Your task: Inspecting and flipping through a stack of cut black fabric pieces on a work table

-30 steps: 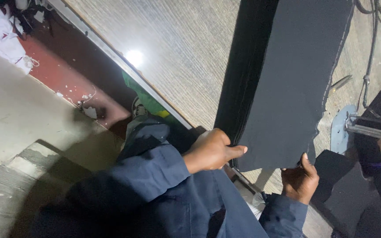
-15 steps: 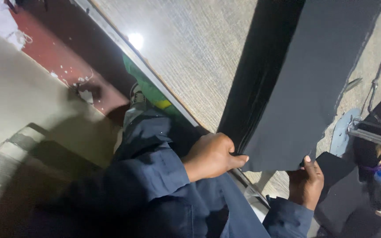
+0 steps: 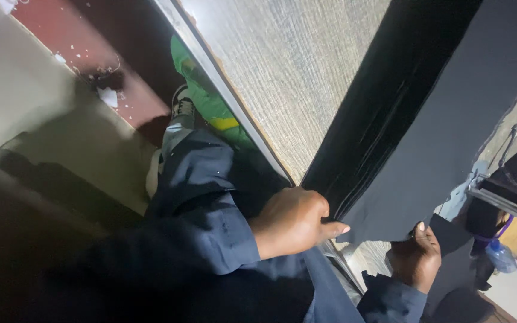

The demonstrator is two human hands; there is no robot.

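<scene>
Left hand [image 3: 294, 222] curling into a loose fist, knuckles up, thumb sticking out to the right. Left forearm in a dark blue sleeve [image 3: 210, 233] reaching in from lower left, cuff bunching at the wrist. Right hand [image 3: 415, 258] sitting lower and further right, fingers closing, thumb pointing up. Right sleeve showing only at the bottom edge.

Workshop: long worktable [image 3: 282, 90] with metal edge, stacked black fabric sheets [image 3: 426, 119], bare concrete floor [image 3: 25, 101], metal stand [image 3: 504, 203].

black sheet stack [image 3: 426, 131]; flat; long; near end lifted off table
</scene>
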